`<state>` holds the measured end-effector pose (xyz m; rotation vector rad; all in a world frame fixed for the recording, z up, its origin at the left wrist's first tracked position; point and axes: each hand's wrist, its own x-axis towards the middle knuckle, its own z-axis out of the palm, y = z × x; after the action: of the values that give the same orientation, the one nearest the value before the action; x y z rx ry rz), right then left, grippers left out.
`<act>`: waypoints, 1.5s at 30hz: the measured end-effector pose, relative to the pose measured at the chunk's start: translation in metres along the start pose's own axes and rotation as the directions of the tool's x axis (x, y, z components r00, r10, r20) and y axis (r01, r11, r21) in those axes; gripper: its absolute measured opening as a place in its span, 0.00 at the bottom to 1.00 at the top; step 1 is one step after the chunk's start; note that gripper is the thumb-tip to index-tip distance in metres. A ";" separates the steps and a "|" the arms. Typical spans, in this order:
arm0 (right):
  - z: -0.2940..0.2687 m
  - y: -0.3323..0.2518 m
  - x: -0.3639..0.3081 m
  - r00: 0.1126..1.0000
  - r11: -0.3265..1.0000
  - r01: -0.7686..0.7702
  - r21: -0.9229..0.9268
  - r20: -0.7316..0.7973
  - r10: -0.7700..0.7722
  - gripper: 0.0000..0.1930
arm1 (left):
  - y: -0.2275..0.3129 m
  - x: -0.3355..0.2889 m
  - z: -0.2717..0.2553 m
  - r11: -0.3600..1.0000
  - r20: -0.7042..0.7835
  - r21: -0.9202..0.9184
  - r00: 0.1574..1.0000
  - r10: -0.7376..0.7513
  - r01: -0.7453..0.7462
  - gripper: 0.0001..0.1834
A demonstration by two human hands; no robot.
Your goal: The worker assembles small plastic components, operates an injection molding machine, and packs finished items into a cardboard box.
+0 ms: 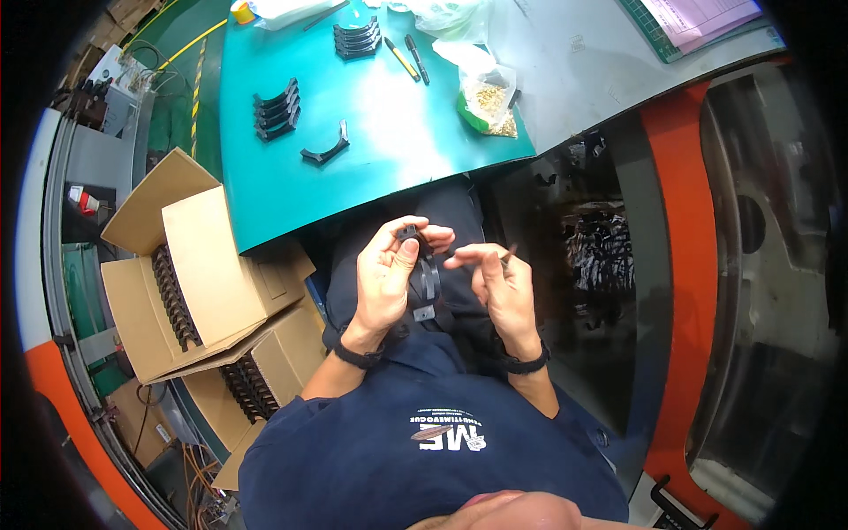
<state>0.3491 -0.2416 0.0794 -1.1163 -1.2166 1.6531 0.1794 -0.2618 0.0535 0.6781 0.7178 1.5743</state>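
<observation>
My left hand (383, 281) is closed on a black curved plastic part (430, 281), pinching its upper end between thumb and fingers above my lap. Just to the right, my right hand (503, 296) has its forefinger stretched toward the part, apart from it. A thin dark object (510, 253) pokes out between that thumb and the fingers; its kind is too small to make out. On the green table mat, a similar single curved part (328, 147) lies nearest me. Behind it are one group of curved parts (277, 111) and another group (357, 40) farther back.
A yellow pen (402, 59) and a black marker (417, 60) lie beside a plastic bag of pale pellets (487, 95). Open cardboard boxes (216, 265) with rows of black parts stand at my left. An orange-edged machine frame (685, 265) rises at my right.
</observation>
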 end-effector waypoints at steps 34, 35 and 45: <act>0.031 0.008 -0.009 0.912 0.792 0.318 -0.522 -0.058 -0.405 0.16 | 0.005 0.001 0.023 0.914 -0.036 0.406 0.999 -0.004 0.018 0.16; 0.033 0.007 -0.009 0.907 0.789 0.329 -0.519 -0.059 -0.416 0.16 | 0.002 0.002 0.023 0.919 -0.045 0.394 0.999 0.012 0.007 0.18; 0.032 0.015 -0.008 0.919 0.838 0.287 -0.464 -0.113 -0.377 0.15 | 0.008 0.007 0.018 0.953 -0.034 0.300 0.999 -0.022 0.031 0.27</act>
<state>0.3200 -0.2617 0.0709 -1.2168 -1.5933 0.9969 0.1875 -0.2542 0.0715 0.8644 0.9979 1.4663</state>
